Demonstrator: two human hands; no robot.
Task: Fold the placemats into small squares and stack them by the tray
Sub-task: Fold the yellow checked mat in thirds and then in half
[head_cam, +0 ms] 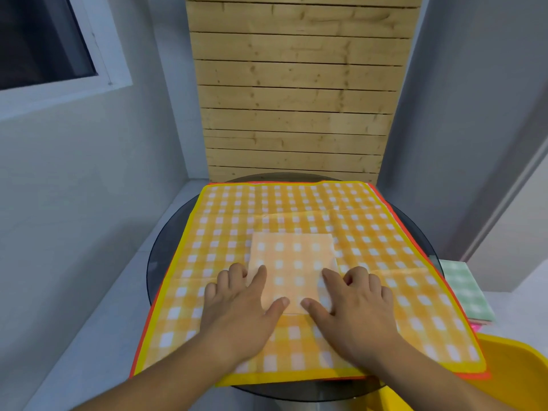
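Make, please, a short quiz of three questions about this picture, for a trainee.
1. True or false: the folded square is already on the stack.
2. The left hand and the right hand are: A) lifting the folded square B) lying flat on it C) away from it
3. Fill in: the top piece of the stack is ___ checked.

Key: 1 false, it lies on the open mat; 2 B; 3 green.
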